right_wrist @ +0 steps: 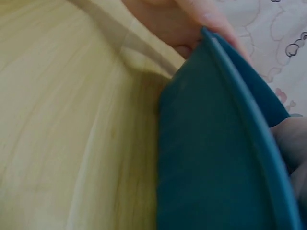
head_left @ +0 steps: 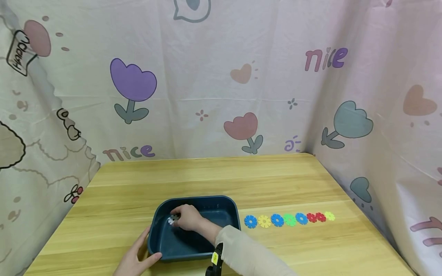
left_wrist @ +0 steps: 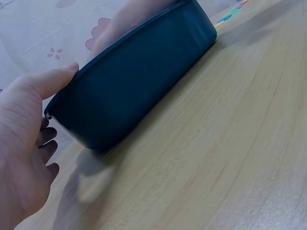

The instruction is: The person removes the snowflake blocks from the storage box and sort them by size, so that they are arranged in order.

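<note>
A dark blue plastic tray (head_left: 222, 253) stands on the wooden table. My left hand (head_left: 136, 257) holds its near left corner; the left wrist view shows the thumb (left_wrist: 60, 79) on the rim and the other fingers curled beside the wall. Inside the tray, toward its left end, my right hand (head_left: 189, 217) pinches a white snowflake disc (head_left: 171, 219), partly covered by the fingers. In the right wrist view the tray wall (right_wrist: 206, 148) hides most of that hand. To the tray's right lies a row of snowflake discs, starting with a blue disc (head_left: 250, 221).
The row runs rightward through a yellow disc (head_left: 264, 221), a green disc (head_left: 289, 219) and red discs (head_left: 311, 217) to a yellow-green disc (head_left: 329, 216). A printed curtain (head_left: 193, 126) hangs behind the table (head_left: 138, 180) and along both sides.
</note>
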Demonstrator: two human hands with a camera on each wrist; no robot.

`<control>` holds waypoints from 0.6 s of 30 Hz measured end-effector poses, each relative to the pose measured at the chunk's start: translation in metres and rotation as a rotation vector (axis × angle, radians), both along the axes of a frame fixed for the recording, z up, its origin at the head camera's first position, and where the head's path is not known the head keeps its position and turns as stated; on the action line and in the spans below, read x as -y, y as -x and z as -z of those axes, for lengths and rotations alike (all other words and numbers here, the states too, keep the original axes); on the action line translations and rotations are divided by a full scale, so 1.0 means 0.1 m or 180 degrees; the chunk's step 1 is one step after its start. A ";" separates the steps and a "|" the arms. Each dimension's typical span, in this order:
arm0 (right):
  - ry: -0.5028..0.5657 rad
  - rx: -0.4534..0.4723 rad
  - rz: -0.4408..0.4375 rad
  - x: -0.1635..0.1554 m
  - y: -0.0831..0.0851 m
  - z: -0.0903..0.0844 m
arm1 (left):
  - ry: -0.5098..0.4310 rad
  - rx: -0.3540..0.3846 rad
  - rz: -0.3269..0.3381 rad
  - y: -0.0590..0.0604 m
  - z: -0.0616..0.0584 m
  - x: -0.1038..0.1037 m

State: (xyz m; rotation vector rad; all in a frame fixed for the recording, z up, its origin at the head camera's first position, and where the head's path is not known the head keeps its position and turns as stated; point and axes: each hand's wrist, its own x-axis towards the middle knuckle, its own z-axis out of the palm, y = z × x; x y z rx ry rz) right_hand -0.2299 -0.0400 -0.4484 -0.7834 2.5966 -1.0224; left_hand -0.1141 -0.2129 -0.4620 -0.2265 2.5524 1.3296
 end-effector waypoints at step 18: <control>-0.0732 -0.0536 -0.0263 0.03 -0.04 0.05 | 0.0001 0.0021 -0.0013 0.01 0.01 0.00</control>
